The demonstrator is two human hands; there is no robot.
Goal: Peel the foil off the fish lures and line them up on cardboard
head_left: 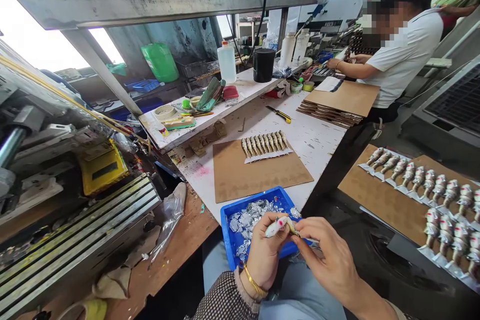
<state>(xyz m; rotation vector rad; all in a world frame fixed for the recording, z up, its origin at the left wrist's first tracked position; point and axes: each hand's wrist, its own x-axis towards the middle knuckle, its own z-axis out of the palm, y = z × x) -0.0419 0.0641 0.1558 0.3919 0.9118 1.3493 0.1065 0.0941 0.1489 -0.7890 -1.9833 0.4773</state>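
White pc (275,228) | btwn L fingers (264,221) | R fingers (310,230) pinch tan end

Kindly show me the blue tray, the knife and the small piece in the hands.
Blue tray (225,230): head view, on its left rim.
Knife (284,116): head view, on its handle.
Small piece (276,228): head view, on its white end.

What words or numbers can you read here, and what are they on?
None that I can read.
Green jug: pale marks, too blurred to tell if they are letters.
Little yellow-and-red packet: too small to read.
Held piece: a pink spot, no words that I can see.
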